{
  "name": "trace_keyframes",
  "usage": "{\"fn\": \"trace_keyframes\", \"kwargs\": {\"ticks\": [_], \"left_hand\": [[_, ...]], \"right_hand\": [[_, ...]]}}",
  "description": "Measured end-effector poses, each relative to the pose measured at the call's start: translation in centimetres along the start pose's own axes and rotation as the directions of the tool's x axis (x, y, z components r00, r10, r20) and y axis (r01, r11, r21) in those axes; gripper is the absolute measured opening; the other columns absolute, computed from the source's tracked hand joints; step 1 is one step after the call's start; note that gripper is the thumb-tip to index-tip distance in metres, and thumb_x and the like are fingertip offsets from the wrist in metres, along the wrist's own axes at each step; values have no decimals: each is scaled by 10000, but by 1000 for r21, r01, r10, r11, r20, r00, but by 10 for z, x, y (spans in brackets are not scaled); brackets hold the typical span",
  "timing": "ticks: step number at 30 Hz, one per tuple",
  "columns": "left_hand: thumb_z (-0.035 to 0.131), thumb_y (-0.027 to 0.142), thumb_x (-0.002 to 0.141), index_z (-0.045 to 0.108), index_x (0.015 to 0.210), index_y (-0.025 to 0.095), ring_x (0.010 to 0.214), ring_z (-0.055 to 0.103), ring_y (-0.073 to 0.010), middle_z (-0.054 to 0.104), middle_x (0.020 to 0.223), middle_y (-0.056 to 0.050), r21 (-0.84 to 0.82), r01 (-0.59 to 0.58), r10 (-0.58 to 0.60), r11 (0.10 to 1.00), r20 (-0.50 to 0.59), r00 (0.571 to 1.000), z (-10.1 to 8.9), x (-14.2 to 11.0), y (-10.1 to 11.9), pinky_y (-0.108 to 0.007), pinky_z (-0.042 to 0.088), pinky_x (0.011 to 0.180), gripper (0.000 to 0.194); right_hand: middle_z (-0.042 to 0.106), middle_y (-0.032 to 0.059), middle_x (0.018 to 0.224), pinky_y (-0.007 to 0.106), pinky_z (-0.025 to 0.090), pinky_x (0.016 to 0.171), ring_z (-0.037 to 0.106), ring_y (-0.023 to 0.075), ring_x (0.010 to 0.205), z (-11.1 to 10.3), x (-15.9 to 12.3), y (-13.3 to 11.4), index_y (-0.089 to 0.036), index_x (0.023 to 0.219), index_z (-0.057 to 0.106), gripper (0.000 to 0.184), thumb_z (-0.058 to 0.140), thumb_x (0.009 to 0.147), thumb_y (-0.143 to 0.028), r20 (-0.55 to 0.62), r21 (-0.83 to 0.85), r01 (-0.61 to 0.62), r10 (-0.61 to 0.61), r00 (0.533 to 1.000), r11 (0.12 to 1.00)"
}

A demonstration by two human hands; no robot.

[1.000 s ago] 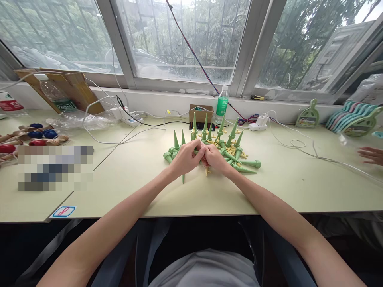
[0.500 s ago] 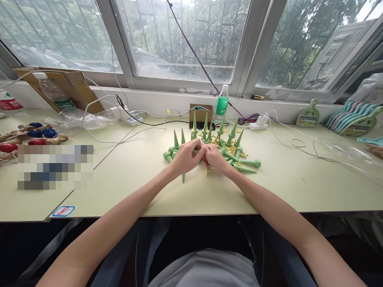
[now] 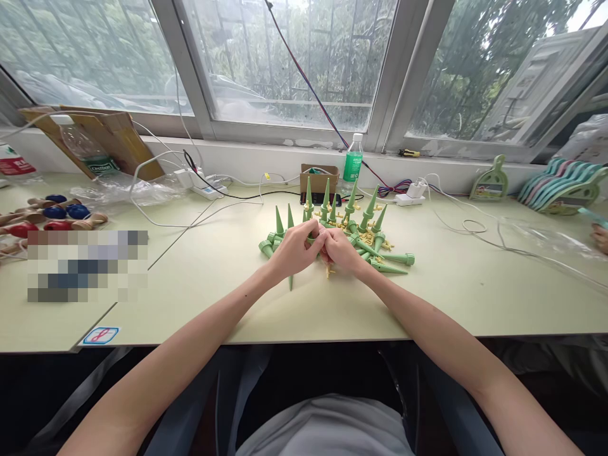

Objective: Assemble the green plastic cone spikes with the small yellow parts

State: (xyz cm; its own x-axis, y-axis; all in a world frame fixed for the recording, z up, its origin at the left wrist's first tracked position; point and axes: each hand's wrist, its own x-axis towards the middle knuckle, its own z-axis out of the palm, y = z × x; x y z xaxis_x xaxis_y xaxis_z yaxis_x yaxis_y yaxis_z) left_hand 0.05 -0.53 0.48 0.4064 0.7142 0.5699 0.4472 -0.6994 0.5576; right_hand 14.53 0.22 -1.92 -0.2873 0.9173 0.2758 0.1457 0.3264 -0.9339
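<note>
My left hand [image 3: 293, 251] is closed round a green plastic cone spike [image 3: 291, 282] whose tip points down below my fist. My right hand [image 3: 340, 249] is pinched against the left hand's fingers at the spike's top; what its fingertips hold is hidden. Behind both hands stands a cluster of green cone spikes [image 3: 351, 209], some upright, some lying on their sides [image 3: 389, 259]. Small yellow plastic pieces [image 3: 365, 237] are scattered among them, and one [image 3: 327, 272] lies just under my right hand.
Pale green table [image 3: 213, 278] with white cables and a power strip [image 3: 209, 189]. A cardboard box [image 3: 319, 180] and green bottle [image 3: 352, 161] stand behind the pile. Wooden toys with red and blue balls [image 3: 57, 214] lie left. Another person's hand [image 3: 599, 237] shows at the right edge, near clear plastic bags.
My hands have stayed in place on the spike. The other person's hand at the right edge has drawn back toward the frame's edge.
</note>
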Motion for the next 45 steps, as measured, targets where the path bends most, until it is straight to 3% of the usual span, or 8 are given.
{"fn": "trace_keyframes", "kwargs": {"ticks": [28, 45], "left_hand": [[479, 291, 894, 380, 709, 193, 538, 357, -80, 470, 684, 11, -3, 3, -3, 1000, 11, 1000, -1, 1, 5, -196, 338, 451, 232], [462, 302, 930, 506, 713, 181, 627, 478, -109, 551, 740, -22, 64, -113, 116, 992, -47, 992, 5, -2, -5, -226, 407, 587, 253]], "right_hand": [[443, -22, 343, 215, 330, 417, 391, 82, 346, -2, -3, -5, -200, 467, 382, 504, 357, 952, -335, -21, -111, 50, -52, 998, 993], [434, -25, 370, 220, 309, 362, 395, 85, 332, -2, -3, -9, -202, 522, 404, 512, 436, 927, -512, 34, 135, -73, 69, 997, 988]]}}
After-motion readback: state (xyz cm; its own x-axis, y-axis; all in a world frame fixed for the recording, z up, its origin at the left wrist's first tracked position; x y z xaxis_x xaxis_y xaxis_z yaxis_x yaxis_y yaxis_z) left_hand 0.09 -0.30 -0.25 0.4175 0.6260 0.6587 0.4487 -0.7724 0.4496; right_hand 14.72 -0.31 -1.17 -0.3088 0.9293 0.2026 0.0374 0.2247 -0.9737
